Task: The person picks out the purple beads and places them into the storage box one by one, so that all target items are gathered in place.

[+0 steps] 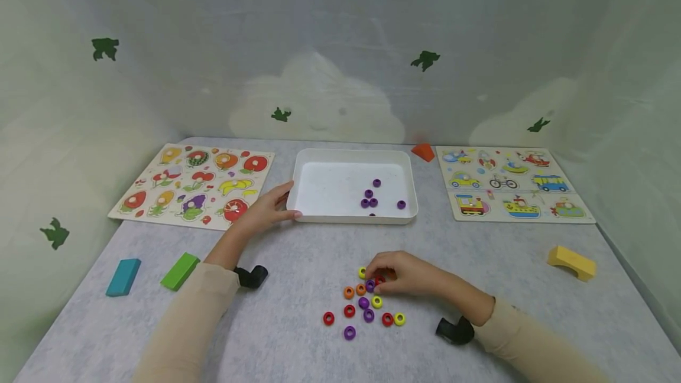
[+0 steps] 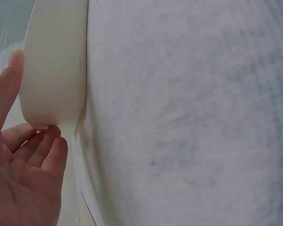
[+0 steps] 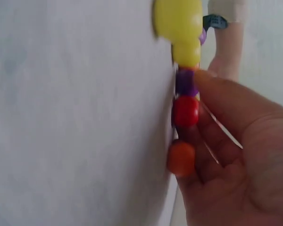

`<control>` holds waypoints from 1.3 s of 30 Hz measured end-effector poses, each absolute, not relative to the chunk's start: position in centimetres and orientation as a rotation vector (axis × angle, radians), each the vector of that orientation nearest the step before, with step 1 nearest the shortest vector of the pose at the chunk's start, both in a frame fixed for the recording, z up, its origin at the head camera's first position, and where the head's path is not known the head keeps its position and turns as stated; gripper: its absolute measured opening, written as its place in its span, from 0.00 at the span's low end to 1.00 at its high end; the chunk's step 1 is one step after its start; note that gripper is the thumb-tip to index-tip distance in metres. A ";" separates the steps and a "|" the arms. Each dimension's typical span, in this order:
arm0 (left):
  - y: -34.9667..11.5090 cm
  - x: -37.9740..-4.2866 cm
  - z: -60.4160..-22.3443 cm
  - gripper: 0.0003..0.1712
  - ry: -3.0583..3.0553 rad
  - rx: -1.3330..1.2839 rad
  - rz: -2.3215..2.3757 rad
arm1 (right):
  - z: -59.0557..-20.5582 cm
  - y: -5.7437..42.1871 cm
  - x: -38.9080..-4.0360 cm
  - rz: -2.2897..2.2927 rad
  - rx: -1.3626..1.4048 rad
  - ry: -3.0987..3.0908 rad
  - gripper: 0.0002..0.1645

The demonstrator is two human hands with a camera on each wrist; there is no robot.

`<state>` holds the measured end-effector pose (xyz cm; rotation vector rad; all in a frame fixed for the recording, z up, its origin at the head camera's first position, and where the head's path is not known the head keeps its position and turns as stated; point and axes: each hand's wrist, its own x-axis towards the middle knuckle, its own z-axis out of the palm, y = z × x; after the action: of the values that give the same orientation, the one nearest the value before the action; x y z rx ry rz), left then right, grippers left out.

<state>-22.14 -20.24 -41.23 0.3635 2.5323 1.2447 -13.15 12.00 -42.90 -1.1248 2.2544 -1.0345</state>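
Observation:
A white tray (image 1: 330, 217) with several purple beads (image 1: 369, 194) in its right half stands at the back middle. My left hand (image 1: 266, 210) holds the tray's front left corner; the left wrist view shows the thumb at the rim and curled fingers against the outer wall. Several loose beads in red, orange, yellow and purple lie in front of the tray. Over their far edge, my right hand (image 1: 407, 273) pinches a purple bead (image 3: 186, 82) between thumb and fingers, close to the table. A red bead (image 3: 186, 111) and an orange bead (image 3: 181, 158) are beside its fingers.
A fruit puzzle board (image 1: 186, 188) lies at the left and a vehicle puzzle board (image 1: 511, 185) at the right. Teal (image 1: 123, 277) and green blocks (image 1: 180, 271) lie at left, a yellow arch block (image 1: 571, 263) at right. An orange block (image 1: 423, 152) sits behind.

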 end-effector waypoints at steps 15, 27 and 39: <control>-20.3 -22.2 -41.3 0.51 2.534 0.346 1.225 | -40.4 12.1 -16.3 -1.275 -0.990 2.448 0.13; -20.2 -22.1 -41.3 0.50 2.534 0.334 1.228 | -40.8 12.0 -24.2 -1.179 -0.538 2.736 0.13; -20.3 -22.1 -41.4 0.51 2.515 0.333 1.263 | -41.4 11.0 -25.4 -0.978 -0.436 2.715 0.12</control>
<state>-22.09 -20.30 -41.43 0.3334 2.5150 1.2625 -25.45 11.01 -41.37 -0.4356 2.7152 -0.9777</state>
